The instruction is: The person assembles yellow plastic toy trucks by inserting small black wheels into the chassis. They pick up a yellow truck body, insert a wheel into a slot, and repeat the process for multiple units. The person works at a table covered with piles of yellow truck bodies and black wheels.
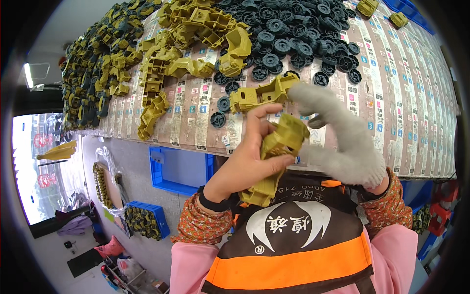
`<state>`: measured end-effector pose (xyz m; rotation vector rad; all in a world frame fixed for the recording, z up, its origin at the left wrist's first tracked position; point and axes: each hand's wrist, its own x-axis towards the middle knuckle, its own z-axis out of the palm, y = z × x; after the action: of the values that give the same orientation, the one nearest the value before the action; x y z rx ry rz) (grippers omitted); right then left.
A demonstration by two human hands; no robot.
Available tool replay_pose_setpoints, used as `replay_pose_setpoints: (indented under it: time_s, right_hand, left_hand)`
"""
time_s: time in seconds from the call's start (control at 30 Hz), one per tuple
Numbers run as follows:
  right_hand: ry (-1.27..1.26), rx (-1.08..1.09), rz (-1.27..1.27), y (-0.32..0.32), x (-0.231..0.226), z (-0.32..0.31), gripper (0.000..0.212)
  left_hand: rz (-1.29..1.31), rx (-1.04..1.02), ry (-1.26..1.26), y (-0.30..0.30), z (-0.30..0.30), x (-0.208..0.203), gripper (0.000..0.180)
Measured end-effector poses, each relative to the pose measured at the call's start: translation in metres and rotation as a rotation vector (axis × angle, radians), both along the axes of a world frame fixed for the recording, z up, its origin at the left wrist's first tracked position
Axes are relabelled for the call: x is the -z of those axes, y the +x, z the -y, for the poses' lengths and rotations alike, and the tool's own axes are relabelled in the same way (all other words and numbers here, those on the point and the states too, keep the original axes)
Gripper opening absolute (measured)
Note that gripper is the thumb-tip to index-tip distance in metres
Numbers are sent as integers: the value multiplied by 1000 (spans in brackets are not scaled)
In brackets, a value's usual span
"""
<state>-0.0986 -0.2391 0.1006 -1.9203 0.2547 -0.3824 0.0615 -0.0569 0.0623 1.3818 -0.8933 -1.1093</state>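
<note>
Head view, from the left of two fisheye cameras worn on your head: the lens looks steeply down past your apron [293,259], upright and unmirrored, so picture left is your left. The apron, nearest, fills the lower middle; your left hand [246,164] and right hand [353,149] lie at close range near the centre. Beyond, the table [416,137] reaches toward the upper rim, its edge bowed by the lens; farther off at left appear window [39,152] and floor [90,284]

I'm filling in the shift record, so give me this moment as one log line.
left hand: bare, holding yellow toy car body | right hand: gloved, blurred, grip unclear | table: more yellow bodies, dark wheels
</note>
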Motion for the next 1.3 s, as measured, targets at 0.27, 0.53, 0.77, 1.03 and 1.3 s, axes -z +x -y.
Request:
replay_pose_setpoints:
  time_s: [0.27,0.53,0.77,1.03,1.3]
  right_hand:
    - [656,103,-256,-14,34,9,54]
    - [50,18,-146,-10,39,9,26]
    - [-942,309,-326,34,48,82,24]
    - [-1009,219,-312,37,60,79,20]
    - [-340,227,-196,10,43,32,21]
  left_hand:
    - [-955,-116,-220,10,-25,10,88]
    - [-506,-445,-245,-2,-12,23,71]
    - [-696,-501,-103,-3,-16,11,49]
    - [-657,-453,-66,-4,-27,17,52]
    - [-665,-378,-5,-11,-22,28,57]
